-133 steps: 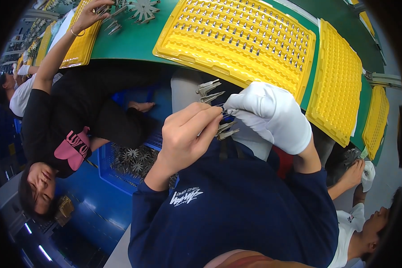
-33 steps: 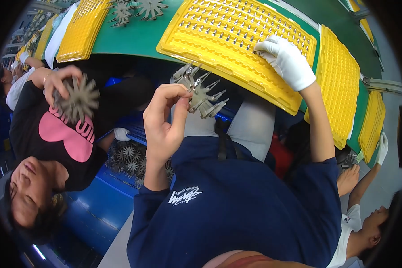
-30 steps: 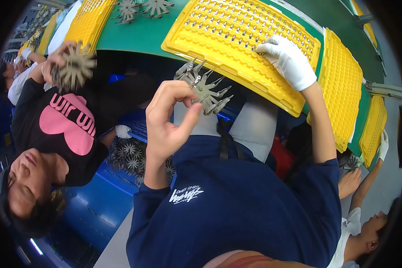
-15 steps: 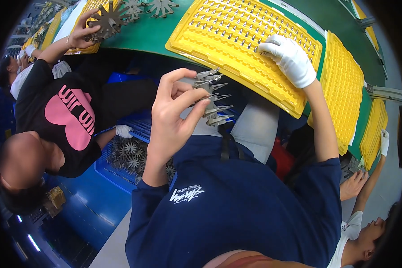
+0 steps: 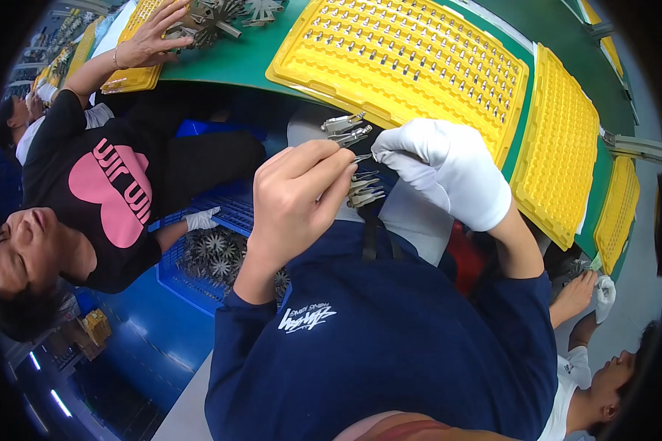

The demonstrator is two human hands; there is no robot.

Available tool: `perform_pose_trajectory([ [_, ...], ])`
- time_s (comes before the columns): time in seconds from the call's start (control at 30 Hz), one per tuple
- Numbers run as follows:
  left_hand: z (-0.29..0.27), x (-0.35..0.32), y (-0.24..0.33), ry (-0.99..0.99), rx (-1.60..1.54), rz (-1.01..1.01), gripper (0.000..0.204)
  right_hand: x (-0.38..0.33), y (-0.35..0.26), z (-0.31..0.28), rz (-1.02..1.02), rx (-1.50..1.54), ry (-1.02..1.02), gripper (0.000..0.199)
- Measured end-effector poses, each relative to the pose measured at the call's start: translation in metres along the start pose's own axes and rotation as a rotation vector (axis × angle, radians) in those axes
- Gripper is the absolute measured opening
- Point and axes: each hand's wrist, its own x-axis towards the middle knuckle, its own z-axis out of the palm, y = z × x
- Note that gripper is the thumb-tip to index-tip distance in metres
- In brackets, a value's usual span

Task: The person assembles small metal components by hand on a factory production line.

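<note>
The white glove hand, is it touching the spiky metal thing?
Touching. In the head view the gloved right hand pinches a prong of the spiky metal part, which the bare left hand holds too.

Left hand (image 5: 294,198) hides most of metal sprue (image 5: 357,158).

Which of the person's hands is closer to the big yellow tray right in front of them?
The right. The gloved right hand sits just under the yellow tray's near rim, pinching the metal star part. The bare left hand holds the same part farther back from the tray.
</note>
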Motion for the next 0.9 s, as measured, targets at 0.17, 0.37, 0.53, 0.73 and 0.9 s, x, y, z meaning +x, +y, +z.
perform_pose_trajectory([
  [0.17, -0.001, -0.001, 0.001, -0.03, 0.0, -0.021, 0.013, 0.001, 0.0, 0.002, 0.01, 0.013, 0.001, 0.017],
  [0.37, 0.008, -0.006, 0.002, -0.021, -0.032, -0.019, 0.014, -0.003, -0.005, 0.011, -0.067, -0.135, -0.035, 0.023],
  [0.53, 0.018, -0.014, -0.002, 0.006, -0.034, -0.067, 0.015, -0.009, 0.0, 0.022, -0.093, -0.196, 0.038, 0.024],
  [0.73, 0.024, -0.034, -0.003, 0.131, -0.187, -0.168, 0.02, -0.004, 0.015, -0.008, 0.0, -0.089, 0.104, 0.012],
  [0.9, 0.03, -0.045, -0.003, 0.19, -0.414, -0.313, 0.03, -0.006, 0.095, -0.024, 0.12, -0.329, 0.069, 0.016],
])
